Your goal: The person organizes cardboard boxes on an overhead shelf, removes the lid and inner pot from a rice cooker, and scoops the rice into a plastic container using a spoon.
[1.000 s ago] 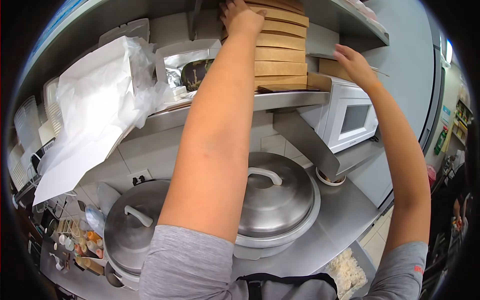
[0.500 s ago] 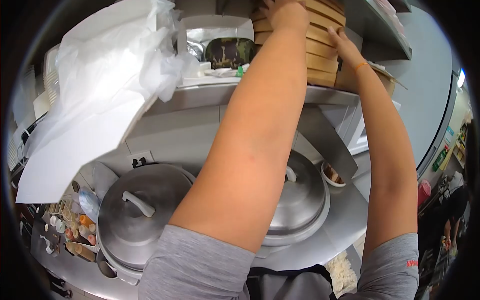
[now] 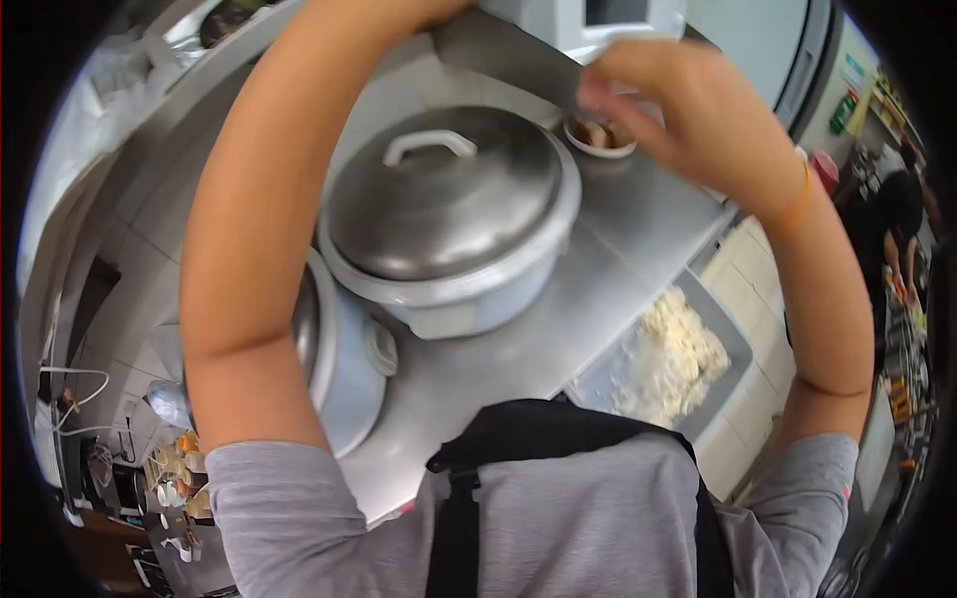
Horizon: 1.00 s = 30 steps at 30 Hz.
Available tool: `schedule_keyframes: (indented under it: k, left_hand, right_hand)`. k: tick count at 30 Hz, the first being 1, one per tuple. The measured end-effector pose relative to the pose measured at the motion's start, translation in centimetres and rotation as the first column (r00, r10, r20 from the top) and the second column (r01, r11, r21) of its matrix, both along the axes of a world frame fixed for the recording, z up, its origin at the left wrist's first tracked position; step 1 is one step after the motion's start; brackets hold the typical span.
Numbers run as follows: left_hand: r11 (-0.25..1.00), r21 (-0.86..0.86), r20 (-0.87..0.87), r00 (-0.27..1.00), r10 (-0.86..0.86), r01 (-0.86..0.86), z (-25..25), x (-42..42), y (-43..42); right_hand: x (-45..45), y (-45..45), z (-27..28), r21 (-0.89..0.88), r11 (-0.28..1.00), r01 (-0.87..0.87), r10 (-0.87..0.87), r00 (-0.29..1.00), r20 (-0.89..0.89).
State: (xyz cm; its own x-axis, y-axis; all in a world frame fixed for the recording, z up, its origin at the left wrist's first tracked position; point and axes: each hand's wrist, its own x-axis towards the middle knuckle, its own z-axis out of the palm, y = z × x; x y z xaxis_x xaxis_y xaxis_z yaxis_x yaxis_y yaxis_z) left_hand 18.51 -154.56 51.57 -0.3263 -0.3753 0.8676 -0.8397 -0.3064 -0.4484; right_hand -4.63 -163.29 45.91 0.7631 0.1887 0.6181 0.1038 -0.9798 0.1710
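Note:
My left forearm reaches up past the top edge of the picture, so my left hand is out of sight. My right hand (image 3: 678, 110), blurred by motion, is raised at the upper right with thumb and fingers apart and nothing seen between them. It appears just in front of a small white bowl (image 3: 601, 146) holding brown pieces. Below the white microwave (image 3: 653, 20), a metal counter (image 3: 618, 224) carries a large cooker with a domed metal lid (image 3: 449, 199). A second cooker (image 3: 349, 369) is partly hidden behind my left arm.
A grey tub (image 3: 733, 344) with pale, crumpled contents stands beside the counter's edge. Several bottles (image 3: 179, 468) are at the lower left. A shelf (image 3: 214, 60) runs along the upper left. At the far right a person in dark clothes (image 3: 900, 204) bends forward.
The view has swung down and right, taking the stacked brown boxes out of frame. My right hand has come away from the stack; my left hand has left the picture.

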Motion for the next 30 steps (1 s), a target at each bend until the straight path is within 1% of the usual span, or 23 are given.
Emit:
schedule_keyframes:
  k: [1,2,3,4,5,6,8,10,12,14,16,17,18,20,21,22,23,25,26,27,28,29,30]
  left_hand:
    - [0.975,0.198,-0.148,0.986,-0.076,0.104,-2.7,-3.1,2.1]
    - [0.902,0.368,-0.295,0.948,-0.117,0.225,-5.1,-6.2,4.4]
    - [0.788,0.502,-0.442,0.889,-0.12,0.356,-7.2,-8.9,6.3]
    - [0.758,0.513,-0.383,0.898,-0.217,0.402,-8.9,-11.0,7.6]
    - [0.735,0.511,-0.474,0.859,-0.191,0.445,-10.2,-12.9,8.8]
    - [0.714,0.505,-0.562,0.812,-0.154,0.485,-11.4,-14.6,10.2]
    - [0.7,0.439,-0.705,0.699,-0.12,0.563,-12.9,-16.9,12.2]
    - [0.719,0.314,-0.805,0.575,-0.145,0.62,-13.2,-18.8,13.8]
    - [0.727,0.186,-0.921,0.375,-0.106,0.661,-12.7,-21.9,15.7]
    - [0.725,0.069,-0.978,0.191,-0.087,0.685,-12.9,-24.6,17.5]
    - [0.675,-0.03,-0.986,0.09,-0.141,0.737,-13.6,-27.2,18.8]
    - [0.635,-0.078,-0.983,0.047,-0.178,0.769,-13.8,-28.4,19.6]
    - [0.582,-0.122,-0.976,0.009,-0.217,0.804,-13.8,-29.4,20.4]
    - [0.44,-0.186,-0.954,-0.055,-0.294,0.878,-13.7,-31.0,22.0]
    - [0.354,-0.21,-0.942,-0.091,-0.324,0.912,-13.4,-31.6,22.9]
    - [0.249,-0.234,-0.925,-0.136,-0.355,0.94,-13.0,-32.2,23.6]
    - [0.132,-0.255,-0.906,-0.189,-0.379,0.958,-12.8,-32.5,24.0]
    - [-0.116,-0.323,-0.844,-0.342,-0.413,0.939,-13.3,-33.0,24.1]
    - [-0.237,-0.26,-0.895,-0.326,-0.305,0.936,-13.6,-32.0,24.9]
    - [-0.264,-0.248,-0.92,-0.312,-0.236,0.932,-14.7,-31.7,26.0]
    - [-0.379,-0.224,-0.964,-0.261,-0.048,0.898,-15.6,-30.1,26.6]
    - [-0.544,-0.312,-0.939,-0.341,0.049,0.779,-19.6,-29.1,25.8]
    - [-0.677,-0.391,-0.908,-0.379,0.176,0.623,-23.5,-28.2,25.0]
  right_hand:
    - [-2.8,-0.4,-2.5,-0.054,0.997,-0.051,0.051,0.999,-0.004]
    - [-5.7,0.1,-4.6,0.019,0.999,-0.025,0.027,0.996,-0.083]
    - [-8.4,0.6,-6.3,0.092,0.996,0.002,0.013,0.986,-0.165]
    - [-10.9,0.7,-8.1,0.219,0.973,0.072,-0.007,0.96,-0.281]
    - [-13.0,0.1,-9.7,0.331,0.932,0.15,-0.008,0.919,-0.394]
    - [-14.7,-1.0,-11.5,0.467,0.847,0.255,-0.024,0.896,-0.444]
    - [-18.3,-3.7,-15.8,0.663,0.596,0.454,-0.026,0.836,-0.548]
    - [-22.1,-7.1,-21.7,0.711,0.422,0.563,-0.147,0.816,-0.559]
    - [-25.7,-9.5,-27.3,0.515,0.478,0.712,-0.355,0.693,-0.628]
    - [-29.3,-11.1,-33.0,0.319,0.453,0.832,-0.401,0.51,-0.761]
    - [-31.8,-11.4,-37.2,0.186,0.435,0.881,-0.297,0.336,-0.894]
    - [-32.7,-11.0,-39.5,0.193,0.45,0.872,-0.255,0.333,-0.908]
    - [-33.6,-10.5,-42.6,0.128,0.518,0.846,-0.24,0.287,-0.927]
    - [-33.3,-7.5,-46.0,0.129,0.554,0.823,-0.123,0.234,-0.964]
    - [-32.9,-5.7,-47.3,0.098,0.622,0.776,-0.076,0.185,-0.98]
    - [-32.9,-3.7,-48.3,0.148,0.632,0.761,-0.019,0.205,-0.978]
    - [-32.6,-1.6,-48.9,0.131,0.691,0.711,-0.004,0.185,-0.983]
    - [-33.0,1.5,-52.2,0.236,0.671,0.703,0.091,0.238,-0.967]
    - [-33.2,3.3,-52.6,0.277,0.664,0.694,0.097,0.287,-0.953]
    - [-33.6,5.0,-53.7,0.342,0.649,0.679,0.09,0.378,-0.921]
    - [-34.4,6.3,-54.4,0.338,0.645,0.685,0.049,0.405,-0.913]
    - [-34.6,8.0,-53.7,0.333,0.642,0.691,0.008,0.427,-0.904]
    - [-34.8,9.2,-53.4,0.326,0.639,0.697,-0.033,0.447,-0.894]
